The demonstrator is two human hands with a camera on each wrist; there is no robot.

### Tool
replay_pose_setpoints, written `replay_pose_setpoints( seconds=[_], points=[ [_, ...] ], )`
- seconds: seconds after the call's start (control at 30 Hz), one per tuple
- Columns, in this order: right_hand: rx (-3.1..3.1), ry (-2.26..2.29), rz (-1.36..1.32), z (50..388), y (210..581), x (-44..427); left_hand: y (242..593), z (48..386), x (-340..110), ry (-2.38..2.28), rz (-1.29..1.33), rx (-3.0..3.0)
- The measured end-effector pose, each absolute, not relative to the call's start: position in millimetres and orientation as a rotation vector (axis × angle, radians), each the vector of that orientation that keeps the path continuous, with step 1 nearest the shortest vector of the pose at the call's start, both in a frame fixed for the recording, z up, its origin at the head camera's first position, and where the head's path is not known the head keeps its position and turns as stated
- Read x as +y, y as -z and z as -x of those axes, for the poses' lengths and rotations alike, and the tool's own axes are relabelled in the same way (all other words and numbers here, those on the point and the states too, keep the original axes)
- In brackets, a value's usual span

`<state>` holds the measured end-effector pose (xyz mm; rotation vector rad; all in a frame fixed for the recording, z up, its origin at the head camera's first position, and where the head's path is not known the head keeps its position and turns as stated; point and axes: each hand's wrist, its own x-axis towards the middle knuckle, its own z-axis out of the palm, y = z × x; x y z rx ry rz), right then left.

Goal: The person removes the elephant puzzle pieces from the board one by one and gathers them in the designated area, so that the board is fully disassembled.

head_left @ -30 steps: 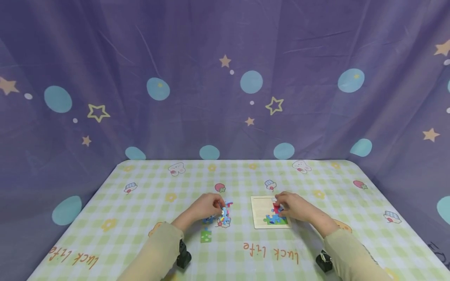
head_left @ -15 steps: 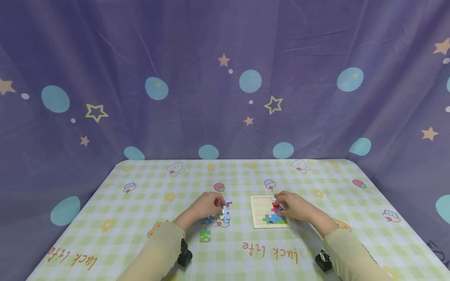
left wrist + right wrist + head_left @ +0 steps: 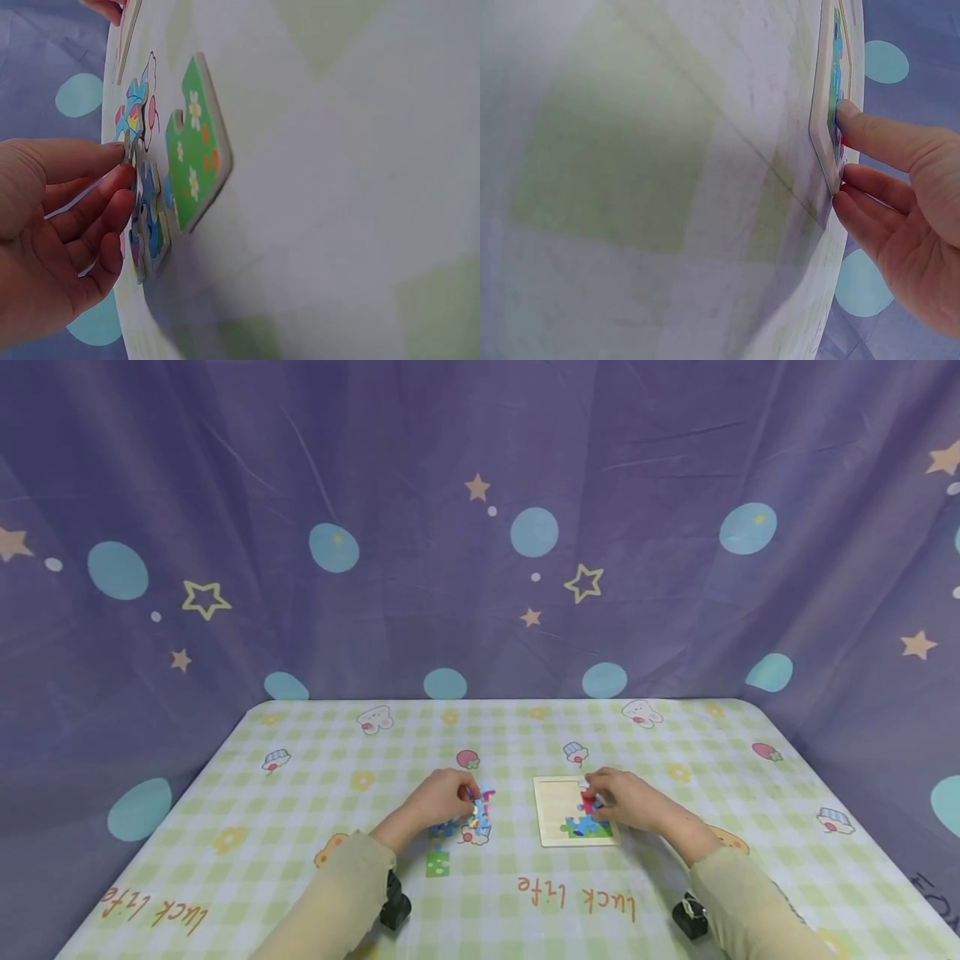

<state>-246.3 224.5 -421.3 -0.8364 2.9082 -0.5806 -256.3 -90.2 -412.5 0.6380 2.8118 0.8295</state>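
Observation:
In the head view, my left hand bends over a small cluster of blue and pink jigsaw puzzle pieces. Its thumb and fingertips pinch the edge of a thin puzzle piece, mostly hidden by the fingers. My right hand is at the right side of a wooden puzzle tray. Thumb and index finger close over a red puzzle piece there, partly covered by them. Other fingers touch the tray's edge in the right wrist view. Joined blue and green pieces lie along the tray's near right part.
A green puzzle piece with white flowers lies apart, nearest me. More blue pieces sit under the left hand. The checked tablecloth covers the table, and a purple curtain hangs behind its far edge.
The blue piece under my left fingertips has tilted slightly and sits a little differently. My right hand stays at the tray. The head view has shifted slightly.

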Motion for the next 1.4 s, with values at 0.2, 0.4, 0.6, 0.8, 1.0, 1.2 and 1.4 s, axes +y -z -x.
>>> replay_pose_setpoints(
  seconds=[0.2, 0.4, 0.6, 0.8, 1.0, 1.2, 1.4],
  points=[
    [2.905, 0.599, 0.808, 245.3, 420.7, 224.4, 413.7, 254.7, -90.1, -0.852, -0.642, 2.797],
    [2.918, 0.588, 0.906, 244.2, 420.6, 224.4, 415.5, 254.7, -90.0, -0.862, -0.640, 2.808],
    [2.915, 0.583, 0.904, 243.8, 422.6, 225.2, 417.1, 254.9, -90.4, -0.862, -0.639, 2.809],
    [2.922, 0.587, 0.906, 245.5, 423.0, 225.8, 415.8, 255.6, -89.2, -0.852, -0.621, 2.817],
    [2.922, 0.597, 0.872, 245.6, 423.7, 225.8, 416.0, 256.0, -88.8, -0.852, -0.603, 2.816],
    [2.913, 0.604, 0.859, 245.5, 425.8, 226.2, 416.4, 253.8, -89.0, -0.857, -0.596, 2.813],
    [2.931, 0.598, 0.895, 246.5, 425.3, 226.1, 413.1, 253.2, -87.9, -0.857, -0.607, 2.831]
  ],
)
